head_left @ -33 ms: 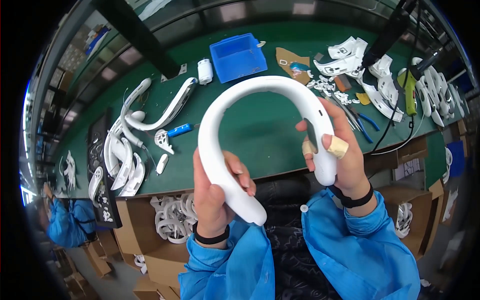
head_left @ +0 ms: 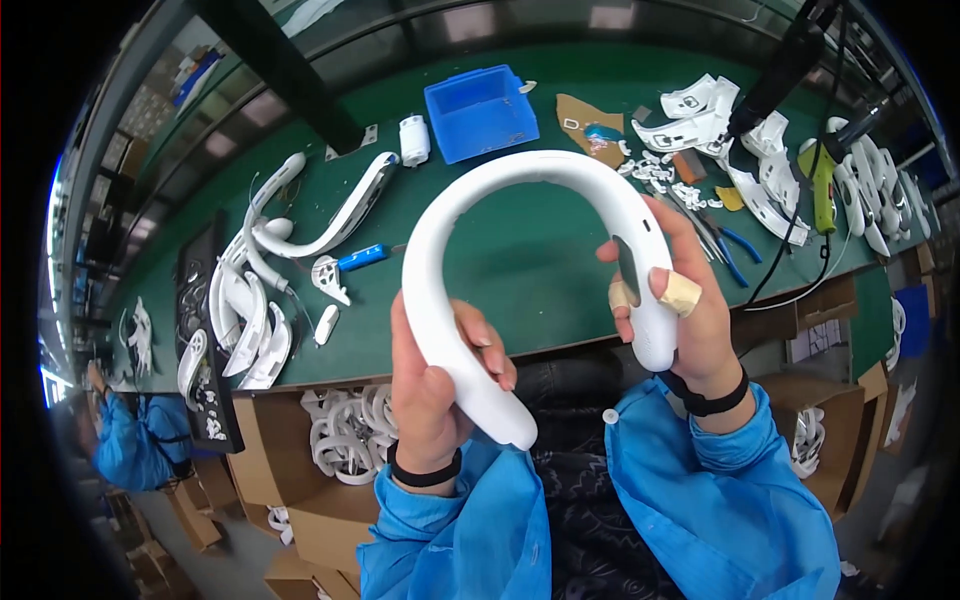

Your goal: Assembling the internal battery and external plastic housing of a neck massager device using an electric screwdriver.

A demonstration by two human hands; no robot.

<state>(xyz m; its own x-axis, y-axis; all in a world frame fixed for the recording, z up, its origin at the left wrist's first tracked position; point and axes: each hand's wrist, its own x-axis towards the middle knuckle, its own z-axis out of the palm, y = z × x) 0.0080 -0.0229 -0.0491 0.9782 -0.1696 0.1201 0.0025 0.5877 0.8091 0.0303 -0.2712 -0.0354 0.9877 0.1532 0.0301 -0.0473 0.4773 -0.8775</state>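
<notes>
A white U-shaped neckband device [head_left: 425,255] is held up over the front edge of the green bench, its curve away from me and its two ends toward me. My left hand [head_left: 428,390] wraps round the left arm of the band, thumb on the near side and fingertips showing inside the curve. Round the right arm is my right hand [head_left: 690,290], with tape on the thumb and one finger. A dark oval panel [head_left: 627,270] shows on the inner face there, beside a small dark slot. The band touches nothing but my hands.
A blue bin [head_left: 480,115] stands at the back. White curved shells and a blue battery [head_left: 362,258] lie left. Right are small white parts, blue-handled pliers [head_left: 735,255], a green power screwdriver [head_left: 822,190] and more shells. A carton of white bands [head_left: 265,450] sits below. Another person's blue sleeve [head_left: 140,440] shows far left.
</notes>
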